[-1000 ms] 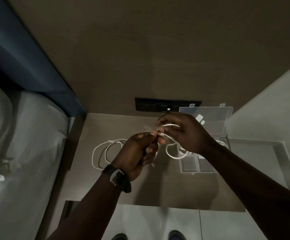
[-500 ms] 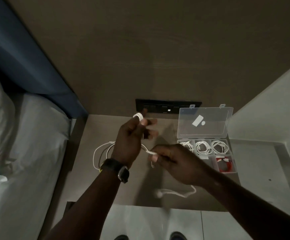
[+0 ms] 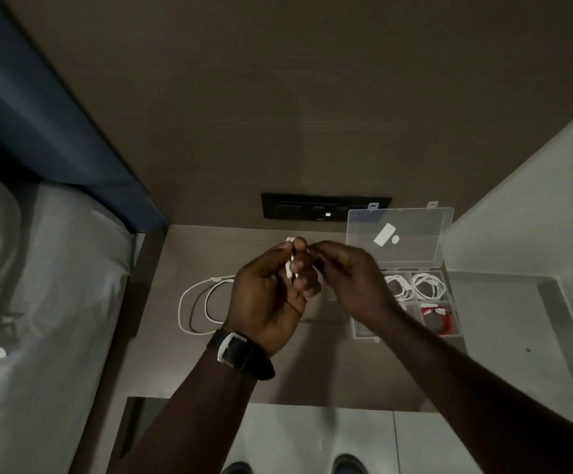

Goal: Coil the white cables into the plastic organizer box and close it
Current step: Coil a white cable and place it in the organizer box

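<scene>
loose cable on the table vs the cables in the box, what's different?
The loose cable lies on the bare table left of the hands, in wide, slack loops; the boxed cables sit in the box's back compartments, wound into small, tight coils. The loose cable is a single cable on its own; the boxed cables sit one coil per compartment. Both kinds are white and thin.

No words, numbers or brand marks can be read anywhere. The white sticker point(image 3: 384, 234) on the clear box lid point(image 3: 415, 248) is too small and blurred to make out.
</scene>
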Demonstrator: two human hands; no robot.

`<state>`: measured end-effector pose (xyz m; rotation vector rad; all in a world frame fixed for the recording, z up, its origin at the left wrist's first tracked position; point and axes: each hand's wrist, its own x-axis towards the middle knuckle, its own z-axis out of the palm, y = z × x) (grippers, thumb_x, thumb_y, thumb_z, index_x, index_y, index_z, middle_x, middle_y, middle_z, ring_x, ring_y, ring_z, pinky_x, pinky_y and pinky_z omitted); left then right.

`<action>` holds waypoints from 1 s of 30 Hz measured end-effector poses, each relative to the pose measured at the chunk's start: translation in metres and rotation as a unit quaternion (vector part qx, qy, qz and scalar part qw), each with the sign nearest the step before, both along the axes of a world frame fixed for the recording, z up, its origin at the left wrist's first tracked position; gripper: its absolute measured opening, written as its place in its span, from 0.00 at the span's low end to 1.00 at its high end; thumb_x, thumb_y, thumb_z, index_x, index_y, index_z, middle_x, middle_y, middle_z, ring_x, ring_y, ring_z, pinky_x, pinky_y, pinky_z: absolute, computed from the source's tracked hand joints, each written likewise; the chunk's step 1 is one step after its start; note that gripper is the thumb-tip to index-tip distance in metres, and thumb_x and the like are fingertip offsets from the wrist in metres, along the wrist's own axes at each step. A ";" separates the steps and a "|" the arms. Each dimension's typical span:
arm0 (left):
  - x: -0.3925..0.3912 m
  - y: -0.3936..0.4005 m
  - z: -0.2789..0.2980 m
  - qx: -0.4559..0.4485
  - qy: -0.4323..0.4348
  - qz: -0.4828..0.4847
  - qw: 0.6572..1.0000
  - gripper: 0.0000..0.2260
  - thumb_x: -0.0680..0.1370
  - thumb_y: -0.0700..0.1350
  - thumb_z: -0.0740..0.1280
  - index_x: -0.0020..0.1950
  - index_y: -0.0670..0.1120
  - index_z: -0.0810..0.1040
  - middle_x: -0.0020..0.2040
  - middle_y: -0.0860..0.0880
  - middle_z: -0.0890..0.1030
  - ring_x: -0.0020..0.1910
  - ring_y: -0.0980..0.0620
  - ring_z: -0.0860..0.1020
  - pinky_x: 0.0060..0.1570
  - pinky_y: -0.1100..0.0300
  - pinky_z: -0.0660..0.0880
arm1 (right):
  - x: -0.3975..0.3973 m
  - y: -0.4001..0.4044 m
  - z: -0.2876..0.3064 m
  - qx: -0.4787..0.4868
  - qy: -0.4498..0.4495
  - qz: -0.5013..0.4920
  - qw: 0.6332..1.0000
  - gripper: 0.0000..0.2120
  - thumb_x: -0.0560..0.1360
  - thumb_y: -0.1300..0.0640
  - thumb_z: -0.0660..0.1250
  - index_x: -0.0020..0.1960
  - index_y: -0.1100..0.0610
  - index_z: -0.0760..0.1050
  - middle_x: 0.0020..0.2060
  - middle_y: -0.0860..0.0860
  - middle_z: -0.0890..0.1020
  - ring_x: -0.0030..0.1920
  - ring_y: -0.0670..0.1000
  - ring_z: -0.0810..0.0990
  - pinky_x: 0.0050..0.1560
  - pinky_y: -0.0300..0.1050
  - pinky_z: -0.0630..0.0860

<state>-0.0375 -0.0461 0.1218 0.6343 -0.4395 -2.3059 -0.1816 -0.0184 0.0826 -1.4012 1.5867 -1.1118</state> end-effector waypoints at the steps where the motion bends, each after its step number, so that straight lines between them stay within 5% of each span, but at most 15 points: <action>1: -0.002 -0.002 -0.001 -0.003 -0.006 0.034 0.999 0.08 0.79 0.40 0.56 0.46 0.42 0.75 0.34 0.48 0.72 0.31 0.52 0.72 0.34 0.61 0.71 | 0.005 0.006 -0.003 0.013 -0.006 0.000 1.000 0.10 0.78 0.57 0.63 0.49 0.48 0.82 0.40 0.44 0.84 0.42 0.45 0.82 0.46 0.48 0.78; 4: 0.001 -0.017 -0.008 -0.032 -0.059 0.129 0.989 0.08 0.80 0.40 0.57 0.46 0.42 0.75 0.39 0.46 0.77 0.38 0.49 0.79 0.41 0.58 0.77 | 0.009 0.027 -0.007 0.040 0.081 0.041 0.995 0.11 0.77 0.46 0.62 0.49 0.49 0.81 0.35 0.45 0.83 0.37 0.43 0.80 0.42 0.47 0.77; 6: 0.006 -0.028 -0.017 -0.125 -0.168 0.145 0.967 0.10 0.82 0.40 0.55 0.47 0.42 0.75 0.39 0.45 0.78 0.39 0.48 0.80 0.42 0.58 0.77 | 0.005 0.040 -0.005 0.045 0.124 0.096 0.987 0.12 0.79 0.46 0.61 0.48 0.52 0.79 0.33 0.46 0.80 0.34 0.44 0.77 0.38 0.45 0.75; 8: 0.006 -0.025 -0.025 -0.243 -0.295 0.092 0.919 0.11 0.83 0.40 0.54 0.50 0.39 0.74 0.39 0.43 0.78 0.39 0.47 0.79 0.40 0.57 0.76 | -0.002 0.043 0.005 0.032 0.147 0.128 0.980 0.09 0.79 0.48 0.62 0.45 0.51 0.77 0.32 0.44 0.77 0.34 0.43 0.75 0.36 0.44 0.73; 11: -0.003 -0.002 -0.036 -0.322 -0.350 -0.036 0.879 0.11 0.83 0.38 0.54 0.48 0.33 0.72 0.35 0.42 0.76 0.31 0.52 0.76 0.33 0.62 0.73 | -0.019 0.031 0.026 -0.015 0.176 0.140 0.974 0.06 0.77 0.51 0.65 0.45 0.50 0.80 0.38 0.44 0.81 0.40 0.43 0.79 0.42 0.48 0.76; 17: -0.010 0.015 -0.032 -0.173 -0.288 -0.097 0.937 0.19 0.82 0.53 0.56 0.41 0.43 0.76 0.27 0.49 0.68 0.23 0.54 0.63 0.27 0.59 0.57 | -0.038 0.004 0.032 -0.034 0.135 0.113 0.984 0.04 0.72 0.52 0.72 0.45 0.51 0.81 0.40 0.44 0.82 0.44 0.46 0.81 0.46 0.50 0.78; 20: -0.009 0.013 -0.022 -0.059 -0.133 -0.118 0.982 0.18 0.82 0.54 0.57 0.38 0.44 0.72 0.26 0.51 0.63 0.21 0.55 0.57 0.23 0.62 0.55 | -0.039 0.000 0.022 -0.035 0.061 0.067 0.995 0.04 0.74 0.55 0.71 0.47 0.54 0.83 0.42 0.45 0.83 0.47 0.48 0.82 0.49 0.48 0.79; 24: -0.004 0.002 -0.012 0.062 0.070 -0.062 0.994 0.14 0.82 0.48 0.54 0.41 0.45 0.72 0.27 0.53 0.66 0.23 0.58 0.56 0.24 0.65 0.58 | -0.026 0.010 0.004 0.010 0.019 0.013 1.000 0.09 0.78 0.63 0.66 0.55 0.58 0.82 0.42 0.58 0.84 0.43 0.51 0.81 0.48 0.49 0.77; 26: -0.003 -0.004 -0.010 0.057 0.070 0.006 0.996 0.12 0.82 0.46 0.54 0.46 0.44 0.73 0.30 0.52 0.67 0.25 0.57 0.62 0.29 0.64 0.64 | -0.012 0.025 -0.001 0.057 0.011 0.021 0.998 0.10 0.79 0.63 0.64 0.57 0.58 0.81 0.42 0.60 0.83 0.40 0.51 0.79 0.46 0.45 0.75; 30: -0.010 -0.002 -0.013 -0.012 -0.075 0.077 0.994 0.12 0.82 0.42 0.55 0.58 0.38 0.74 0.35 0.49 0.70 0.31 0.54 0.67 0.37 0.59 0.66 | 0.006 0.047 0.005 0.069 0.125 0.099 0.985 0.06 0.80 0.58 0.61 0.52 0.55 0.77 0.40 0.52 0.81 0.42 0.52 0.80 0.45 0.50 0.76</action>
